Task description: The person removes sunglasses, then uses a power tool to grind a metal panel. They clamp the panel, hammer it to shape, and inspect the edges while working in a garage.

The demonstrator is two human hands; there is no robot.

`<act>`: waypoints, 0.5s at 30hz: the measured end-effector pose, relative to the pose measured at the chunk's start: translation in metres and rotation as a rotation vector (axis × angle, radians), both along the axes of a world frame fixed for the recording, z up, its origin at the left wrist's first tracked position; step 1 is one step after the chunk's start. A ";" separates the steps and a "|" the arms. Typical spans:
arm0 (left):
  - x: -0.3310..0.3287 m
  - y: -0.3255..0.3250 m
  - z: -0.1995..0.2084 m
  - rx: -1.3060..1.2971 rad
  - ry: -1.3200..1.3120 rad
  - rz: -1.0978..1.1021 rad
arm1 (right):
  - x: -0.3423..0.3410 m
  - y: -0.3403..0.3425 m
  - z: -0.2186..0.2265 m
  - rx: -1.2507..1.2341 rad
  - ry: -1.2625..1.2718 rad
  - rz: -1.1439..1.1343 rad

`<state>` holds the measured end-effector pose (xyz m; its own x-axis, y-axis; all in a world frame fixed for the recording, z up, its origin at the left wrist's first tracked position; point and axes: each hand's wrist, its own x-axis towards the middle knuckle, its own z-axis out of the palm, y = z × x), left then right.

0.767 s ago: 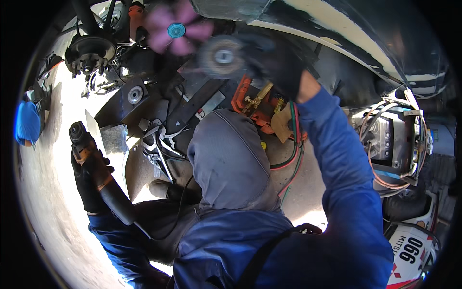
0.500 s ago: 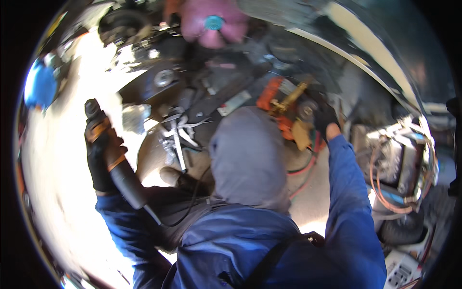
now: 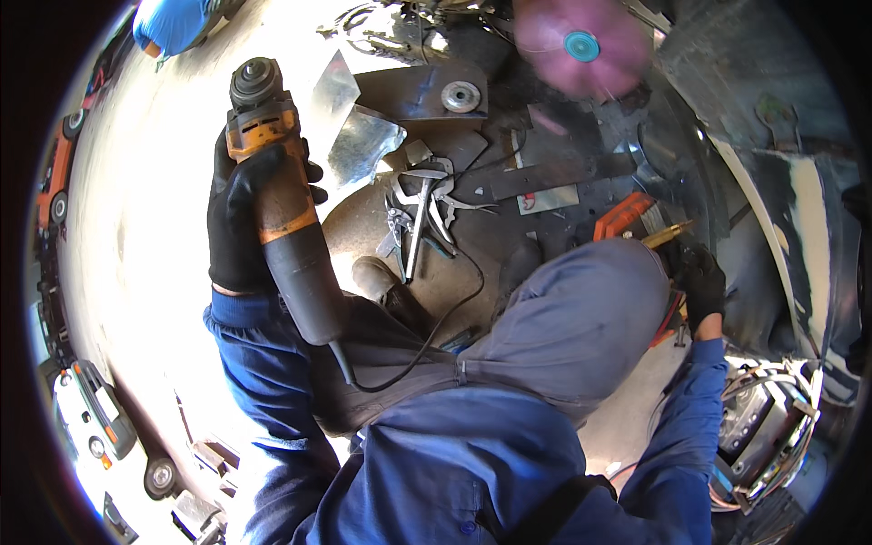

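My left hand [image 3: 247,204], in a black glove, is wrapped around the body of an orange and black angle grinder [image 3: 289,213]. The grinder's head points up and away, and its spindle shows no disc. From its rear a cord runs down across my lap. My right hand [image 3: 702,283], also gloved in black, is low beside my right knee. Close to it are a brass-coloured bar [image 3: 668,234] and an orange frame [image 3: 625,215], both partly behind the knee. The right fingers are dark and partly hidden, so I cannot make out what they hold.
Locking pliers [image 3: 440,195] and other hand tools lie on the floor between my feet. Beyond are a metal piece with a round disc [image 3: 461,96] on it, sheet scraps [image 3: 363,145] and a pink object [image 3: 590,45]. A machine with coiled cables [image 3: 763,427] stands at right.
The view has swung left, so the scene sits further right. The grinder is raised closer to view. My right hand has moved from beside the orange frame and a round part to near the knee.
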<state>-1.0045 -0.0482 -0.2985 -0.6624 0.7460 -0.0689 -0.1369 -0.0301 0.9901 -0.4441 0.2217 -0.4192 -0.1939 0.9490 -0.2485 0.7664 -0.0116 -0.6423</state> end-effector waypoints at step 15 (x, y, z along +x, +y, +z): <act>-0.011 0.032 -0.008 0.095 -0.154 0.045 | -0.424 0.046 -0.042 0.522 -0.760 0.918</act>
